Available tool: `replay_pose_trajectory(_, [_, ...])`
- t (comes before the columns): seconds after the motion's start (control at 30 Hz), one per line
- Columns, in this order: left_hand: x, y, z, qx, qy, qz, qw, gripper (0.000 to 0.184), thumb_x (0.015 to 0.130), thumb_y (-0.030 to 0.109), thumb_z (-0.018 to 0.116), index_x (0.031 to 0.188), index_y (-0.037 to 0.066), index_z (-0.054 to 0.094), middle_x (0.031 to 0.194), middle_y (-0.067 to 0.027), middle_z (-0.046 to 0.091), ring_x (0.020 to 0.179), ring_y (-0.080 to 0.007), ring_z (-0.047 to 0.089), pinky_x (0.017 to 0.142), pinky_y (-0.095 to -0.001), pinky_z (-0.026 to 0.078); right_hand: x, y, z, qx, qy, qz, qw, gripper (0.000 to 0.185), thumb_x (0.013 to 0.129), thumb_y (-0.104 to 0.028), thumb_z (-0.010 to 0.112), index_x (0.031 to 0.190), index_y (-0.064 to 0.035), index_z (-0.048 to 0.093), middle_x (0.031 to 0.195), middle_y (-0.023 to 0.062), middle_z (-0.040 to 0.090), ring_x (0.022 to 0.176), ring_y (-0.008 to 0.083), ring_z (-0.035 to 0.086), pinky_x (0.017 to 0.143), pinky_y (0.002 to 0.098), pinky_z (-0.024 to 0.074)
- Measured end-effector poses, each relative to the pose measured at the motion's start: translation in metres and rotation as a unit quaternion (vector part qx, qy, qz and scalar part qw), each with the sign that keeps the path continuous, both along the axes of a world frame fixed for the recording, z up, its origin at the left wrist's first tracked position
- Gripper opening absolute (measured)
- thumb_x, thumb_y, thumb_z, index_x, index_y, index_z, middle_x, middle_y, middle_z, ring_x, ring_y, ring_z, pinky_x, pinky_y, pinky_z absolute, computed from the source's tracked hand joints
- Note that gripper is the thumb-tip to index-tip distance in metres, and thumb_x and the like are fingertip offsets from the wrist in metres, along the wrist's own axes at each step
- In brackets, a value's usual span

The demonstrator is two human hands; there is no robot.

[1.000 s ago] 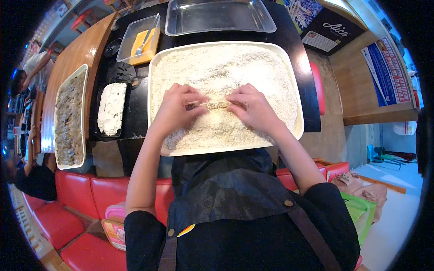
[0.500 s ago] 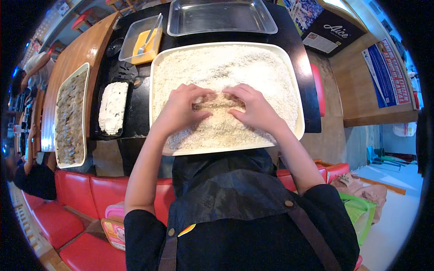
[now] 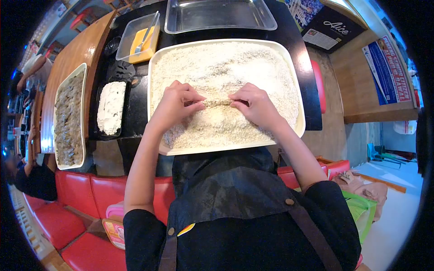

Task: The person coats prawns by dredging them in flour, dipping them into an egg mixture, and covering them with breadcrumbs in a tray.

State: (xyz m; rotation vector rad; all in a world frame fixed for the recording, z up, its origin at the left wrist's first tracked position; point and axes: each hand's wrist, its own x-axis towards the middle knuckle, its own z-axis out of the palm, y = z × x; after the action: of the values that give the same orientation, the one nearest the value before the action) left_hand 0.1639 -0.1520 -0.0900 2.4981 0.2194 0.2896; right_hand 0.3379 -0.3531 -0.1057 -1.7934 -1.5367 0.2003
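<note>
A large cream tray (image 3: pixel 156 144) filled with pale breadcrumbs (image 3: pixel 217 131) lies in front of me. Over its middle, a long crumb-coated piece (image 3: pixel 218 103) stretches between my two hands. My left hand (image 3: pixel 178 105) pinches its left end with thumb and fingers, and my right hand (image 3: pixel 255 106) pinches the right end. The crumbs lie heaped just below the piece. To the left, a black tray holds white flour (image 3: pixel 111 107). Behind it, a clear tub (image 3: pixel 124 43) contains yellow-orange liquid (image 3: pixel 143 45) and a metal utensil (image 3: pixel 145 38).
An empty clear tray (image 3: pixel 221 16) stands at the back. At the left, a long cream tray (image 3: pixel 84 113) holds greyish-brown pieces. Another person's arm (image 3: pixel 32 142) shows at the far left. Red seats (image 3: pixel 74 194) line the near side, and a black box (image 3: pixel 332 29) stands back right.
Both hands were cupped with fingers spread wider around the piece half a second ago. Now thumbs and fingers have closed on its ends, and the piece shows more plainly between them.
</note>
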Motion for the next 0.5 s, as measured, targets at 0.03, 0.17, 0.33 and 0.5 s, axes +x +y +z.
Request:
replay_pose_trajectory(0.03, [0.002, -0.004, 0.004, 0.022, -0.008, -0.002, 1.000, 0.032, 0.072, 0.021, 0.081, 0.102, 0.014, 0.074, 0.087, -0.0036, 0.067, 0.089, -0.0245, 0.056, 0.085, -0.0369, 0.045, -0.002, 0.001, 0.003, 0.014, -0.024, 0.000, 1.000, 0.029, 0.076, -0.005, 0.075, 0.105, -0.0017, 0.070, 0.087, 0.0133, 0.068, 0.083, 0.0269, 0.064, 0.076, 0.0322, 0.0529])
replay_pose_trajectory(0.17, [0.015, -0.021, 0.005, -0.021, -0.008, -0.011, 1.000, 0.040, 0.073, 0.019, 0.080, 0.108, 0.008, 0.065, 0.092, -0.0045, 0.068, 0.088, -0.0238, 0.056, 0.084, -0.0350, 0.046, -0.011, 0.008, 0.012, 0.011, 0.013, -0.006, 1.000, 0.038, 0.076, -0.006, 0.074, 0.113, -0.0029, 0.066, 0.089, 0.0141, 0.067, 0.083, 0.0272, 0.065, 0.080, 0.0337, 0.0536])
replay_pose_trajectory(0.33, [0.018, -0.015, 0.018, -0.137, 0.098, 0.016, 0.986, 0.030, 0.075, 0.021, 0.080, 0.101, 0.009, 0.072, 0.080, -0.0079, 0.068, 0.082, -0.0245, 0.059, 0.079, -0.0361, 0.048, -0.005, 0.010, 0.009, -0.058, 0.132, 0.010, 0.990, 0.039, 0.075, -0.008, 0.076, 0.112, -0.0023, 0.067, 0.088, 0.0138, 0.066, 0.079, 0.0263, 0.065, 0.078, 0.0334, 0.0537])
replay_pose_trajectory(0.5, [0.019, -0.016, -0.003, -0.035, -0.038, 0.010, 0.999, 0.022, 0.075, 0.022, 0.079, 0.093, 0.010, 0.077, 0.076, -0.0083, 0.068, 0.078, -0.0250, 0.059, 0.078, -0.0351, 0.048, -0.002, 0.009, 0.009, -0.028, 0.056, 0.016, 0.998, 0.026, 0.074, -0.007, 0.078, 0.098, -0.0010, 0.072, 0.083, 0.0139, 0.065, 0.076, 0.0259, 0.064, 0.070, 0.0325, 0.0513])
